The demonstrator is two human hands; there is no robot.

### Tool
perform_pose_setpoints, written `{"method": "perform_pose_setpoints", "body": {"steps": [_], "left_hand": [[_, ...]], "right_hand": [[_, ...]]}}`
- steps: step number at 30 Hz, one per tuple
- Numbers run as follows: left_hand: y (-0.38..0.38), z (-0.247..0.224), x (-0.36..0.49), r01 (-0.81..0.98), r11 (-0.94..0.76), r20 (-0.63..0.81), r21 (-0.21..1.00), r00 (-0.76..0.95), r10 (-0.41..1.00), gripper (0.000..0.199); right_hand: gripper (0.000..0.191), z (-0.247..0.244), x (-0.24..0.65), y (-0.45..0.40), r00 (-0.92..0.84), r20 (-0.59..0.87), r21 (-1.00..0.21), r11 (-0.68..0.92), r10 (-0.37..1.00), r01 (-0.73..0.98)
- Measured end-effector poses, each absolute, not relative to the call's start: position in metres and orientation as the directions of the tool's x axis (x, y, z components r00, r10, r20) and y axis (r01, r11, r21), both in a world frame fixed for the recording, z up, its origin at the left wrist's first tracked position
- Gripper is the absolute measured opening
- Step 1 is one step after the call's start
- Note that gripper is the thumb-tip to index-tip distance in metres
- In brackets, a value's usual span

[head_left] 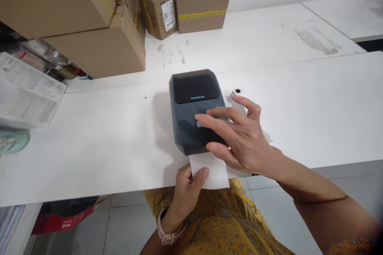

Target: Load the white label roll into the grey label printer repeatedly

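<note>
Head view: At the centre of the frame, a dark printer sits on a white surface. A strip of paper protrudes from its near end, over the surface's edge. My left grip, lower centre, is clamped on that paper, thumb on top. My right grip is apart, fingers spread over the printer's right side; I cannot tell whether the index fingertip touches the pale button. Beside it stands a white roll.

The paper should be light, thin and easily creased or torn, best pinched flat by its edge. The printer looks rigid, smooth and moderately heavy, best held by both sides.

The printer's lid seems to read "NIIMBOT", with smaller, blurred characters after it. Upper centre, a small box carries a label with codes, too small to read.
</note>
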State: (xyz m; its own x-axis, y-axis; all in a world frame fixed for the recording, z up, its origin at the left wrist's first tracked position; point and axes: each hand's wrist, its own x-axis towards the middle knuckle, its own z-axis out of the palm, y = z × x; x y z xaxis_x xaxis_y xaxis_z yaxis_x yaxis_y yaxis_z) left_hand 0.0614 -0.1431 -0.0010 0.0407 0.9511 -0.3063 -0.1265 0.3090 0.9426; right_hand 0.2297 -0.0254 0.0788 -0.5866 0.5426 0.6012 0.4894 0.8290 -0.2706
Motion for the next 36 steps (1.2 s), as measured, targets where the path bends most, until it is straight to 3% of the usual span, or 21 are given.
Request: {"method": "perform_pose_setpoints", "body": {"steps": [5,7,9,11,14,17,20,27,32,36], "left_hand": [[-0.148,-0.008,0.058,-0.014,0.219,-0.219,0.976,-0.007,0.976,0.038],[-0.149,-0.010,0.055,0.078,0.043,-0.025,0.996,-0.226,0.974,0.030],[-0.145,-0.010,0.052,0.231,-0.144,0.234,0.962,-0.432,0.871,0.020],[-0.137,-0.007,0.049,0.365,-0.210,0.367,0.907,-0.438,0.821,0.034],[-0.123,-0.001,0.047,0.392,-0.185,0.302,0.901,-0.263,0.916,0.056],[-0.115,0.001,0.049,0.344,-0.178,0.264,0.922,-0.220,0.939,0.059],[-0.110,-0.002,0.050,0.327,-0.185,0.265,0.927,-0.220,0.939,0.059],[-0.107,-0.008,0.048,0.284,-0.212,0.289,0.935,-0.265,0.920,0.060],[-0.090,0.021,0.041,0.098,-0.311,0.326,0.945,-0.339,0.882,0.056],[-0.046,0.056,0.020,0.052,-0.421,0.412,0.906,-0.342,0.845,0.057]], "right_hand": [[0.049,0.075,0.222,-0.027,-0.621,0.632,-0.131,0.853,0.464,0.504],[0.045,0.070,0.223,-0.030,-0.594,0.656,-0.140,0.848,0.466,0.511],[0.041,0.063,0.225,-0.033,-0.556,0.672,-0.195,0.841,0.489,0.504],[0.037,0.056,0.229,-0.034,-0.510,0.676,-0.280,0.826,0.531,0.489],[0.034,0.039,0.237,-0.032,-0.434,0.633,-0.482,0.765,0.641,0.427],[0.048,0.014,0.243,-0.029,-0.280,0.601,-0.671,0.663,0.749,0.333],[0.062,-0.013,0.243,-0.027,-0.165,0.515,-0.786,0.540,0.841,0.301],[0.071,-0.023,0.237,-0.030,-0.155,0.434,-0.854,0.460,0.888,0.242],[0.072,0.026,0.238,-0.024,-0.175,0.325,-0.909,0.359,0.929,0.214],[0.077,0.086,0.229,0.012,-0.172,0.462,-0.849,0.490,0.870,0.197]]}}
